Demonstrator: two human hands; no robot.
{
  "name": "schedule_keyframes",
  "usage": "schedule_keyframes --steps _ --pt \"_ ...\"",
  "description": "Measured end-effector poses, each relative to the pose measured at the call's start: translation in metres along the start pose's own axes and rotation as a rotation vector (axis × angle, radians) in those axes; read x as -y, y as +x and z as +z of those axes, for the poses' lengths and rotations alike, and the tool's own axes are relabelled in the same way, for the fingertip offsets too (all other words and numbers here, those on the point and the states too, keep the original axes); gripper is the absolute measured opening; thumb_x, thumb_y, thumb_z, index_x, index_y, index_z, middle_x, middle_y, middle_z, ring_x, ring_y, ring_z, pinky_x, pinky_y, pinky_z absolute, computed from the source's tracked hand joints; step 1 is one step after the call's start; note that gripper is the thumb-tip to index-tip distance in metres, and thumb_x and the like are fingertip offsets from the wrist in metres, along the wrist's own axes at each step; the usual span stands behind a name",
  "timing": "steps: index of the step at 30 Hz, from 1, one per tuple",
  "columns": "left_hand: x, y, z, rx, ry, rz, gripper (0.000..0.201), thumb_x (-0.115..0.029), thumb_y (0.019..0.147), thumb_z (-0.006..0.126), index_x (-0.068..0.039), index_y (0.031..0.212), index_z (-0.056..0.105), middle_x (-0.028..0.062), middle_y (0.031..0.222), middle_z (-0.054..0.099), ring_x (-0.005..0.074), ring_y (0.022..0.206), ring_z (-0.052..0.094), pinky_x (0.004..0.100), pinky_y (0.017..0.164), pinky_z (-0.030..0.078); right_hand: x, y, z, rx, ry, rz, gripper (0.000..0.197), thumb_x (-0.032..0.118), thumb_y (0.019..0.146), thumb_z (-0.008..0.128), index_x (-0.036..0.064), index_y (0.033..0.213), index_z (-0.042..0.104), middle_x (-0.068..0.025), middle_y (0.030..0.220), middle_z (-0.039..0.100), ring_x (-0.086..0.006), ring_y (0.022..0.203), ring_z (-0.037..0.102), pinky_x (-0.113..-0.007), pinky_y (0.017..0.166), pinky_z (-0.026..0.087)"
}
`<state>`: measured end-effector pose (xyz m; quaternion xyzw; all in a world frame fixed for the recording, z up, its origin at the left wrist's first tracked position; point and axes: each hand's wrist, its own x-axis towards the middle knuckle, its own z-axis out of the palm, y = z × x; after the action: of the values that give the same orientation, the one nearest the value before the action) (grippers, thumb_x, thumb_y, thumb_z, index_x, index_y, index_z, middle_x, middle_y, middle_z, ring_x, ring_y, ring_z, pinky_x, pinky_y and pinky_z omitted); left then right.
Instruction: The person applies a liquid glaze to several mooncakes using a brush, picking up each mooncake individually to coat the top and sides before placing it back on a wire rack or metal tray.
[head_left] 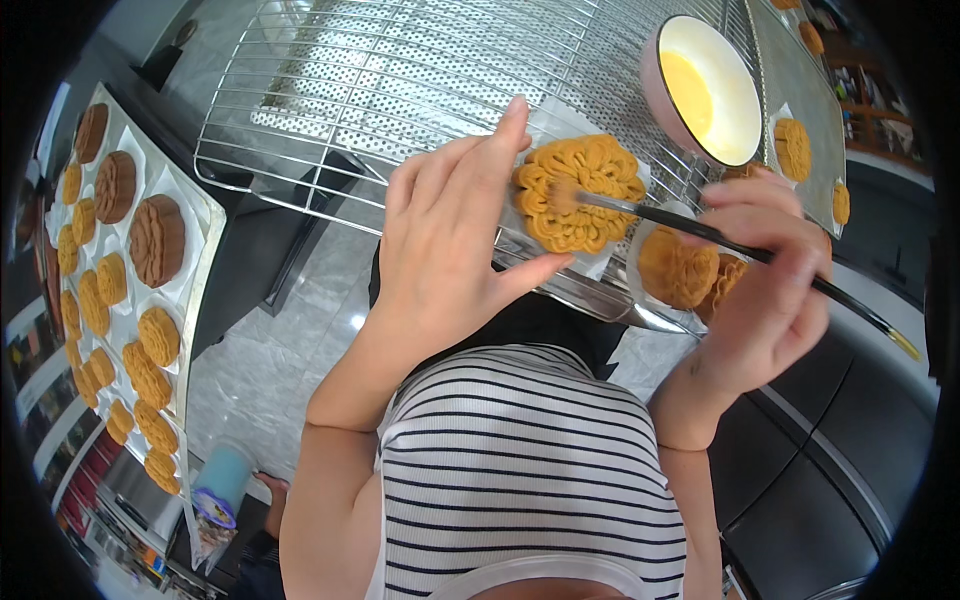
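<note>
A large golden mooncake [590, 195] with a raised flower pattern sits on a square of white paper [560, 118] over the wire rack. My left hand [445, 225] curves round its left side, steadying it between the thumb below and the fingers above; the index finger sticks up free. My right hand [765, 285] grips a slim black-handled pastry brush [690, 224], its bristles pressed on the mooncake's patterned top. Close by the right hand, more golden mooncakes [678, 268] stand on paper, partly covered by that hand.
A white bowl [738, 105] of yellow liquid, likely egg wash, stands beyond the right hand on the wire rack [330, 110]. At left, a tray [205, 250] bears several golden and brown mooncakes [157, 238]. Another tray [815, 110] with mooncakes lies at far right.
</note>
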<state>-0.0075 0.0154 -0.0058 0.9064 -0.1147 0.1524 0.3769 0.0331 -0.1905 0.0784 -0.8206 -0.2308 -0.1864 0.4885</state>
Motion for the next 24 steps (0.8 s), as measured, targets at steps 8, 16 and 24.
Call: schedule_keyframes --steps 8,16,24 --pt "-0.001 0.002 0.000 -0.018 0.025 0.003 0.118 -0.036 0.059 0.093 0.000 0.154 0.032 0.0040 0.128 0.066 0.0232 0.116 0.057 0.0404 0.104 0.035 0.003 -0.001 0.007 -0.112 -0.017 0.150 0.039 0.018 0.105 0.041 -0.0061 0.084 0.063 -0.0190 0.090 0.069 -0.0260 0.093 0.063 -0.042 0.097 0.045" --pt "-0.001 0.002 0.002 -0.020 0.031 0.013 0.116 -0.036 0.060 0.093 0.002 0.152 0.034 0.0054 0.126 0.067 0.0237 0.116 0.057 0.0410 0.104 0.035 -0.003 0.002 0.003 -0.132 -0.007 0.202 0.031 0.014 0.105 0.047 -0.0042 0.091 0.068 -0.0090 0.084 0.068 -0.0175 0.078 0.065 -0.029 0.079 0.050" --pt "-0.002 0.003 0.001 -0.022 0.030 0.021 0.113 -0.034 0.062 0.093 0.002 0.152 0.035 0.0064 0.127 0.066 0.0250 0.116 0.057 0.0415 0.104 0.035 -0.005 0.004 -0.001 -0.184 -0.033 0.305 0.036 0.020 0.107 0.048 -0.0055 0.091 0.068 -0.0089 0.080 0.071 -0.0138 0.078 0.067 -0.026 0.077 0.050"
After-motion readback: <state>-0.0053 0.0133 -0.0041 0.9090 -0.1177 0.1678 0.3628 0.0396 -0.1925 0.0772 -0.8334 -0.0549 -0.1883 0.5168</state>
